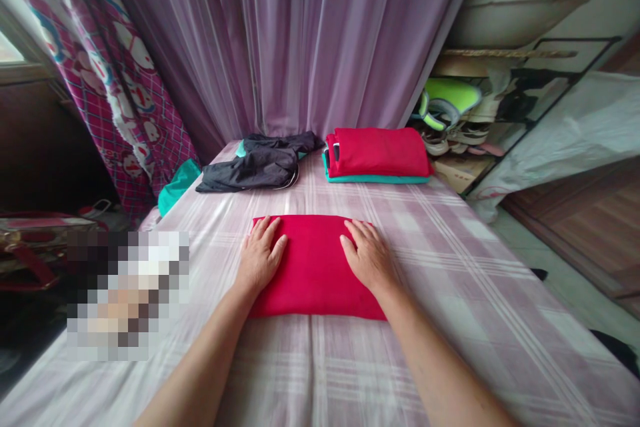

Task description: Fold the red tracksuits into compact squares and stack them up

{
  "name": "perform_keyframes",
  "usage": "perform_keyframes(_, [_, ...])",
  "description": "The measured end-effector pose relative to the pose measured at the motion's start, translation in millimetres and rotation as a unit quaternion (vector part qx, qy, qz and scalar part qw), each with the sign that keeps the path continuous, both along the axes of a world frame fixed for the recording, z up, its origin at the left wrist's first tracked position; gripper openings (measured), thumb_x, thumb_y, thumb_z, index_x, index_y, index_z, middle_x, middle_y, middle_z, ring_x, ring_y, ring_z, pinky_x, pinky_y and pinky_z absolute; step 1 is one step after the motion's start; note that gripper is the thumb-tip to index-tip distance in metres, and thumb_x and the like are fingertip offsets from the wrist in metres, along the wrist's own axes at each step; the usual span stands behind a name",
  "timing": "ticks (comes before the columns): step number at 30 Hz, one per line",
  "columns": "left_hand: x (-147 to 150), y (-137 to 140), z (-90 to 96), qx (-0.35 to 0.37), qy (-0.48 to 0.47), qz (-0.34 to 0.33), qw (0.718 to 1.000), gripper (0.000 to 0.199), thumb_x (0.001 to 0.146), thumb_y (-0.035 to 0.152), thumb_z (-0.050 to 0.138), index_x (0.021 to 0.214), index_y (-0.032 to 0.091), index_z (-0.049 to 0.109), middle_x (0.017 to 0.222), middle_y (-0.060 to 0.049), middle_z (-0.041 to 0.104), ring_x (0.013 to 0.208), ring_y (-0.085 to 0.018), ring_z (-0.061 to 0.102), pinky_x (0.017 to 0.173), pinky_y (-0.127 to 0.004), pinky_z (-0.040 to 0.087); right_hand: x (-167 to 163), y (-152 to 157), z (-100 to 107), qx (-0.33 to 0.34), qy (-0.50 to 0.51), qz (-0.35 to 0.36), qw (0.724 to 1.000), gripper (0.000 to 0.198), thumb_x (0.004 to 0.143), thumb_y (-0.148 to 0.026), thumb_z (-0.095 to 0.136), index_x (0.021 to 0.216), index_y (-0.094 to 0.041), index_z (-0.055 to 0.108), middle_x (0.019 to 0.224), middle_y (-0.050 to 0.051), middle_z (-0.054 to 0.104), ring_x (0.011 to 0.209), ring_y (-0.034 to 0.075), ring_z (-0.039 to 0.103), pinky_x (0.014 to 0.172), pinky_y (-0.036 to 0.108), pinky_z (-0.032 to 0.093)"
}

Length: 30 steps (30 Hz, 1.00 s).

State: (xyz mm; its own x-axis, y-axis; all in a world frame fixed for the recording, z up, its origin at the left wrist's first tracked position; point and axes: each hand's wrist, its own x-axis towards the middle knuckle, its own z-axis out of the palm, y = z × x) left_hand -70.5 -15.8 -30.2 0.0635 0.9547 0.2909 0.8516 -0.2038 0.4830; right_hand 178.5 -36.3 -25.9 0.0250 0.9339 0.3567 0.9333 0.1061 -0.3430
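A red garment (pixel 313 273), folded into a flat rectangle, lies on the checked sheet in front of me. My left hand (pixel 263 250) rests palm down on its left side, fingers stretched toward the far left corner. On the opposite side, my right hand (pixel 367 253) lies flat with its fingers near the far right corner. Neither hand grips the cloth. Farther back on the right sits a stack of folded clothes, a red garment (pixel 380 150) above a teal one (pixel 380 179). Dark garments (pixel 250 170) lie loosely at the back left.
The checked sheet (pixel 320 373) covers the surface. Purple curtains (pixel 310 33) hang behind it, and a patterned curtain (pixel 125 87) hangs left. Teal cloth (pixel 177 187) droops at the left edge. A rack with shoes (pixel 457 137) stands right. One patch on the left is blurred out.
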Motion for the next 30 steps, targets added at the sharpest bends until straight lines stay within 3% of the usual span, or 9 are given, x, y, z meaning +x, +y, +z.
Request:
perform_keyframes(5, [0,0,1.2,-0.003,-0.001,0.0,1.0,0.049,0.098,0.043,0.044,0.143,0.024,0.051,0.154,-0.01,0.046,0.144,-0.027,0.039,0.118,-0.053,0.032,-1,-1,5,-0.033,-0.006,-0.009,0.999,0.049,0.098,-0.036,0.036,0.137,-0.018,0.059,0.145,0.01,0.057,0.136,0.026,0.045,0.111,0.044,0.037])
perform_keyframes(9, [0,0,0.9,0.001,-0.004,0.0,1.0,0.049,0.098,0.044,0.044,0.143,0.025,0.051,0.154,-0.01,0.047,0.143,-0.026,0.04,0.118,-0.052,0.032,-7,-7,17,-0.05,-0.029,-0.029,0.998,0.045,0.098,-0.036,0.041,0.137,-0.024,0.059,0.145,0.01,0.057,0.136,0.028,0.045,0.112,0.055,0.032])
perform_keyframes(15, [0,0,1.4,0.002,-0.002,-0.001,1.0,0.049,0.099,0.045,0.042,0.142,0.024,0.052,0.153,-0.011,0.047,0.143,-0.027,0.041,0.118,-0.051,0.033,-28,-21,40,0.024,-0.065,0.02,0.997,0.047,0.1,-0.04,0.039,0.142,-0.025,0.054,0.153,0.011,0.047,0.144,0.029,0.036,0.117,0.06,0.018])
perform_keyframes(21, [0,0,1.0,0.008,-0.006,-0.002,1.0,0.049,0.098,0.044,0.042,0.141,0.024,0.052,0.152,-0.011,0.048,0.141,-0.027,0.042,0.117,-0.052,0.035,-39,-22,24,-0.035,-0.073,0.081,0.993,0.046,0.1,-0.041,0.042,0.142,-0.026,0.054,0.151,0.01,0.05,0.141,0.028,0.04,0.116,0.057,0.023])
perform_keyframes(30, [0,0,0.5,0.008,-0.018,-0.001,1.0,0.049,0.098,0.044,0.044,0.142,0.025,0.052,0.153,-0.01,0.047,0.142,-0.027,0.042,0.117,-0.052,0.034,-39,-23,20,-0.023,-0.062,0.076,0.995,0.046,0.1,-0.041,0.042,0.141,-0.026,0.055,0.151,0.01,0.051,0.141,0.027,0.04,0.117,0.056,0.022])
